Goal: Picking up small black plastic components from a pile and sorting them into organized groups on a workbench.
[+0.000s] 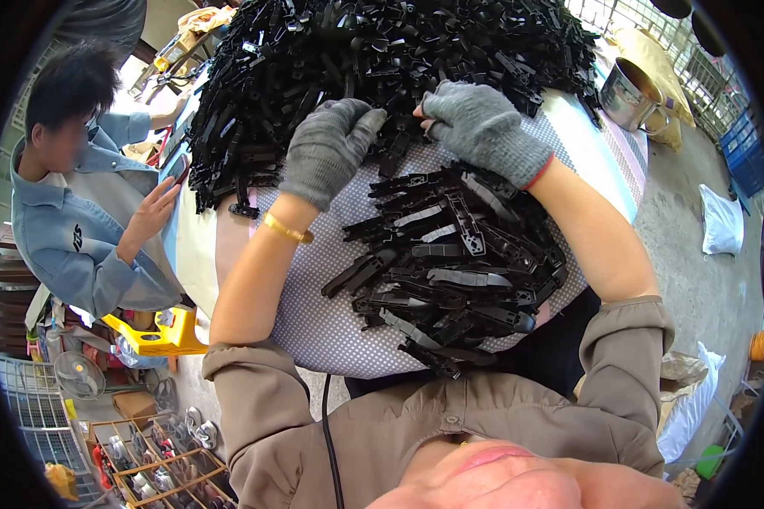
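My left hand point(335, 146), in a grey knit glove, is closed at the near edge of a large heap of black plastic parts point(356, 51). Its thumb and fingers press together; whatever they hold is lost against the dark heap. Across from it, my right hand point(482, 127) wears a similar grey glove with bare fingertips showing. Those fingers are curled inward toward the left hand, and I cannot make out what they grip. Between the hands and me lies a smaller pile of long, narrow black parts point(458, 280), some showing a grey sheen.
A patterned cloth point(301, 297) covers the table. At the right edge stands a metal mug point(630, 95). On the left another person point(85, 195) in a light blue jacket holds a phone point(181, 170). A yellow plastic stool point(157, 332) and a blue crate point(745, 153) stand beyond the table.
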Motion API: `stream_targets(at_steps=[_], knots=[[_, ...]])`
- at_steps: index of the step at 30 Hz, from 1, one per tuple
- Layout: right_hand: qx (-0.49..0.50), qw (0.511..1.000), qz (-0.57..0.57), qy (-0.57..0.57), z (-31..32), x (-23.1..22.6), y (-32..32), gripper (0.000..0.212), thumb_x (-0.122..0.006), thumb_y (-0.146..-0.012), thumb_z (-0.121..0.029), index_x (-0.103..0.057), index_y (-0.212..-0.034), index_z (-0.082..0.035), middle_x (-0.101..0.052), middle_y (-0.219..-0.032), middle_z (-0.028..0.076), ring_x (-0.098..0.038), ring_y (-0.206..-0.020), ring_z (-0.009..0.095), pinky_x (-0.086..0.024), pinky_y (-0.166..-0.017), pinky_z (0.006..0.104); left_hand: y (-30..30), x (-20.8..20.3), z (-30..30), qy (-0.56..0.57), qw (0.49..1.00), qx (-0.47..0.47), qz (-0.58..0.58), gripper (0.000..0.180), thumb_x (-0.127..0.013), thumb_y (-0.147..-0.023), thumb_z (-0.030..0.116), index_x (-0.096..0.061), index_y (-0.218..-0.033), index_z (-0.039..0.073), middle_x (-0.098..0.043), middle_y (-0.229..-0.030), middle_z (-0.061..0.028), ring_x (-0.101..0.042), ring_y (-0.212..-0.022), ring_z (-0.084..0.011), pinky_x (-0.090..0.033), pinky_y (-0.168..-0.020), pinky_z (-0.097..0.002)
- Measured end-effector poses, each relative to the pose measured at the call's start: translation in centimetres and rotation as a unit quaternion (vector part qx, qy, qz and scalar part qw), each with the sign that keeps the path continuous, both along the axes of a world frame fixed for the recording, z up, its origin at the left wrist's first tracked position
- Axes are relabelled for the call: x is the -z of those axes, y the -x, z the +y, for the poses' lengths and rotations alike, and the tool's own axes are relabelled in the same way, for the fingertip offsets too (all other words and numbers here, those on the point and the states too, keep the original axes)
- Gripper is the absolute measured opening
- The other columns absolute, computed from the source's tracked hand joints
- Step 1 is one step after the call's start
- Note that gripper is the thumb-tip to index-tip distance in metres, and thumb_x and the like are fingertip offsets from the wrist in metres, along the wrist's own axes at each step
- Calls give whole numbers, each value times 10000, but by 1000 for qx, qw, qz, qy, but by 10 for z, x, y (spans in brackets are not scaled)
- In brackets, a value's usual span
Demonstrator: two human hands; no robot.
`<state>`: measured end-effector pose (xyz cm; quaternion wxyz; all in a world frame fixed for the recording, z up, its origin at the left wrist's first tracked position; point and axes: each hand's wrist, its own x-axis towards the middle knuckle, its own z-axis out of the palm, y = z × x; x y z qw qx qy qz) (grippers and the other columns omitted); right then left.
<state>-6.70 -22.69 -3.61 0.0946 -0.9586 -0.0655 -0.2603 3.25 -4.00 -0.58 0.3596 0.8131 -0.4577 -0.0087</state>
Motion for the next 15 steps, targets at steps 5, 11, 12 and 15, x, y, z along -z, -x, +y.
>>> stream_targets(at_steps=[5,11,12,15], knots=[[51,998,40,21,8,0,-2,204,-614,-805,-227,-605,-899,-46,-582,-911,110,-598,-837,280,-495,-750,369,-20,11,-7,-188,968,-94,-134,427,-649,-781,419,-632,-1011,59,-617,-954,-167,-590,-919,-314,-457,-830,-390],[30,991,9,-132,0,-2,9,177,-635,-777,-193,-610,-830,-27,-593,-874,105,-605,-792,240,-495,-731,340,-29,15,-4,-155,976,-85,-127,317,-675,-763,267,-634,-985,44,-608,-979,-162,-602,-896,-263,-474,-809,-351],[14,981,12,-193,-3,-1,10,181,-609,-787,-206,-620,-875,-48,-604,-850,111,-609,-803,243,-494,-735,349,-28,11,-7,-115,984,-110,-83,308,-670,-772,209,-611,-1022,39,-607,-978,-147,-603,-896,-231,-481,-784,-316],[10,939,56,-340,5,-12,14,189,-618,-837,-117,-595,-992,-12,-590,-938,60,-584,-786,147,-487,-725,269,-31,13,-2,28,996,-85,15,342,-649,-787,99,-547,-1107,35,-602,-973,-114,-609,-876,-181,-491,-739,-253]])
